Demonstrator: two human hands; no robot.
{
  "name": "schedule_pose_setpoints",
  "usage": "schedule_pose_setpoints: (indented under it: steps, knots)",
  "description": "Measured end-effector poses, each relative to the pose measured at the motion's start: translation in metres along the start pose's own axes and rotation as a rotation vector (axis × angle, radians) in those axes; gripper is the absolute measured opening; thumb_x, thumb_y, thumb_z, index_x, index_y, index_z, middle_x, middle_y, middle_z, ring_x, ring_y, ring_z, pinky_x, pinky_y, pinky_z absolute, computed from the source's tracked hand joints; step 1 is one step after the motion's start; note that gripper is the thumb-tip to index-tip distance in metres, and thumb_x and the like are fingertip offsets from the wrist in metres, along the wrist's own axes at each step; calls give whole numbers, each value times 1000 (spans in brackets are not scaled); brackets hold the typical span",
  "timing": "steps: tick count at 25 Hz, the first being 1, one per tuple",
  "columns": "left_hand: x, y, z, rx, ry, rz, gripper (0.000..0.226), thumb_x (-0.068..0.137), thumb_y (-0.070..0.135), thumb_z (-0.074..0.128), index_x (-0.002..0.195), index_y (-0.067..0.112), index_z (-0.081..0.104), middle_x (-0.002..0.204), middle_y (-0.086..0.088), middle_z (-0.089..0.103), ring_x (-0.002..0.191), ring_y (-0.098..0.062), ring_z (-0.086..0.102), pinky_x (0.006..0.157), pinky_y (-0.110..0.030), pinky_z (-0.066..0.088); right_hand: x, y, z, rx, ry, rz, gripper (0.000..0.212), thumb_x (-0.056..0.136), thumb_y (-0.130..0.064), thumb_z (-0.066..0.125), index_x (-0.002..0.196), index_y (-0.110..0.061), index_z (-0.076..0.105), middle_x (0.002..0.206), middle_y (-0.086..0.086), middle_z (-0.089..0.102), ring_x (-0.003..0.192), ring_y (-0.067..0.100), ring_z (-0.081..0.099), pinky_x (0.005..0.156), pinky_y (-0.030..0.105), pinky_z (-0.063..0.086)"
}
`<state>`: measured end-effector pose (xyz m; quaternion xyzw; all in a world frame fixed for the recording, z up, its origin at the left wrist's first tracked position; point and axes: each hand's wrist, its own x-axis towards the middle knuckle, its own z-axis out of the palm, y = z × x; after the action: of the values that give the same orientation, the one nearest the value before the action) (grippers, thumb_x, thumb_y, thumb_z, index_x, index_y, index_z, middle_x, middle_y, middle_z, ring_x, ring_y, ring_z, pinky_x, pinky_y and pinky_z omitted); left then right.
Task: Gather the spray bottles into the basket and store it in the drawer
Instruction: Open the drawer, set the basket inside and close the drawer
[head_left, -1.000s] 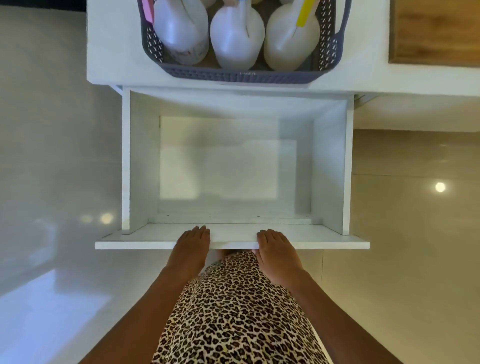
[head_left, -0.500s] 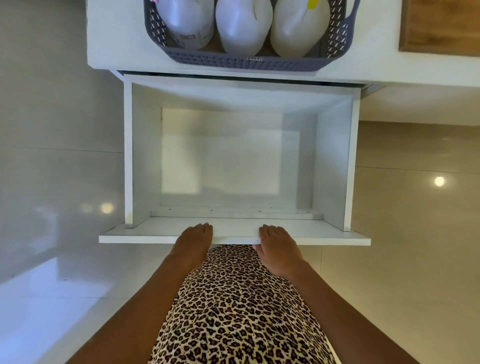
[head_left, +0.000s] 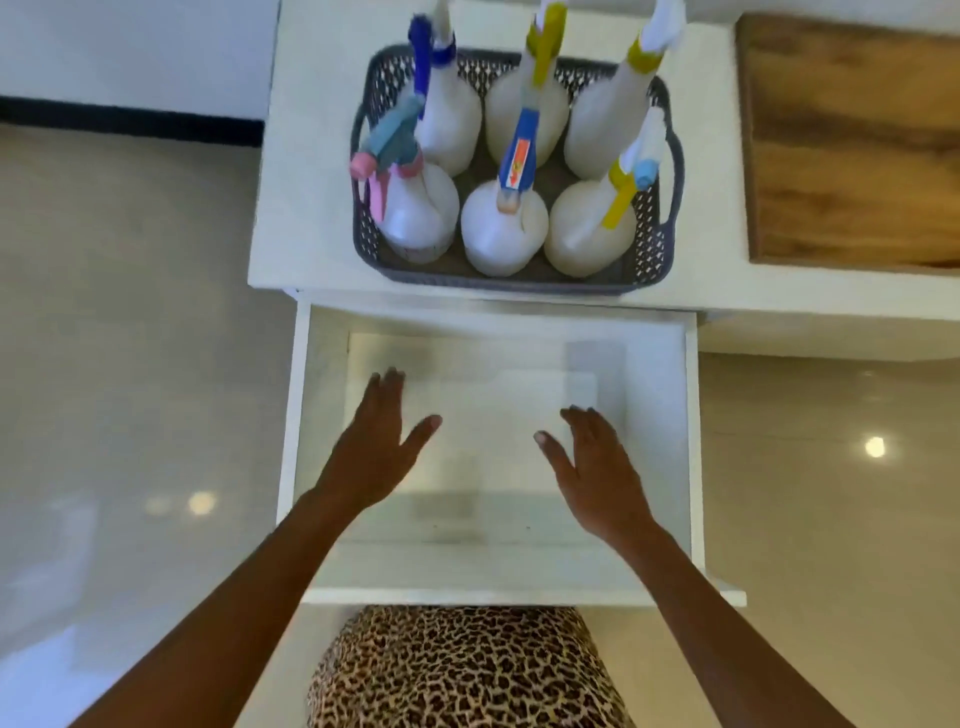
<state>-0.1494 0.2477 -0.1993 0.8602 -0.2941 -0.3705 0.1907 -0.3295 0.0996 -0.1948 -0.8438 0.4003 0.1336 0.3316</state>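
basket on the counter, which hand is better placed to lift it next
Neither alone: the basket is wide and holds six bottles. Left hand lines up below its left handle, right hand below its right; both open and empty.

A white counter (head_left: 322, 156) carries a grey perforated basket (head_left: 519, 283) near its front edge, six spray bottles (head_left: 504, 234) upright inside. A wooden board (head_left: 852, 145) lies at its right end.

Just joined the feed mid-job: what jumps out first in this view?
The grey basket on the white counter draws the eye first, packed with six white spray bottles with bright coloured triggers. Right below it, the white drawer stands pulled open with nothing inside. The left hand and right hand hover open above the drawer, holding nothing.
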Motion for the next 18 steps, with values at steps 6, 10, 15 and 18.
schedule_pose_setpoints:
  steps: [6,10,15,18]
  knots:
    - [83,36,-101,-257,618,-77,45,96,13,35,140,3,27,149,-13,32,137,-25,30,108,-19,17,100,-20,-86,458,576,80,41,94,-31,45,124,-3,47,126,16,54,119,28,48,95,24,33]
    - [143,40,-145,-431,478,-209,34,93,17,43,123,7,54,131,-17,54,120,-33,49,104,-42,37,158,-14,-139,490,588,184,45,96,-31,38,132,-4,41,135,15,50,125,28,45,100,29,34]
    - [174,62,-162,-561,300,-253,21,92,12,48,107,7,64,105,-12,62,81,-17,60,63,-21,48,213,-5,-173,724,390,333,35,97,-22,38,108,5,57,88,9,57,77,22,56,76,40,50]
    - [185,70,-163,-499,267,-280,18,92,12,49,78,12,61,78,-7,58,55,-7,53,34,-8,39,233,2,-183,859,360,402,19,95,-10,41,96,-4,59,88,12,62,68,18,58,70,31,54]
